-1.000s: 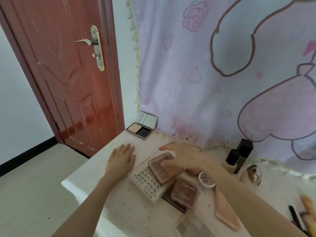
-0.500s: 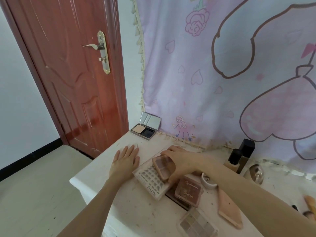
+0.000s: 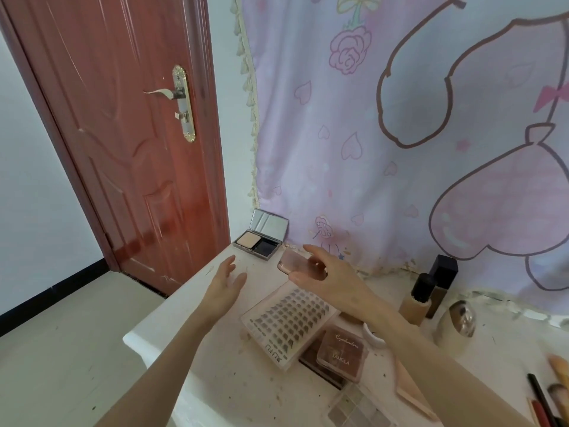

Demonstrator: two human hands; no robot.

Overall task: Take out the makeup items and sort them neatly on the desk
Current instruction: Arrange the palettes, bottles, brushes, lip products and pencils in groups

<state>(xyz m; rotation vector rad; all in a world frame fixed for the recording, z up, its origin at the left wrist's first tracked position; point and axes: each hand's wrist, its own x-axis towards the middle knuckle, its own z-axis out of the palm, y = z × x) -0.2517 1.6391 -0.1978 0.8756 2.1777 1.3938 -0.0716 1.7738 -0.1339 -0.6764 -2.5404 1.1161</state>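
My right hand [image 3: 328,274] grips a small pink translucent eyeshadow palette [image 3: 294,262], holding it above the white desk [image 3: 215,377] near the back. My left hand [image 3: 226,280] hovers open over the desk's left part, fingers spread, holding nothing. Below my right hand lies a clear lash case [image 3: 288,325] with rows of false lashes. A brown-pink palette labelled in gold [image 3: 341,351] sits on a darker palette beside it. An open compact with a mirror [image 3: 261,238] stands at the back left corner.
Foundation bottles [image 3: 423,298] with black caps and a beige rounded item [image 3: 458,325] stand at the back right. A clear grey palette [image 3: 357,409], a pink flat case [image 3: 409,392], brushes and pencils [image 3: 551,392] lie near the front right. A red door [image 3: 129,134] is left; a curtain hangs behind.
My right hand has lifted the small pink palette off the lash case and carried it toward the back. My left hand has risen off the desk.
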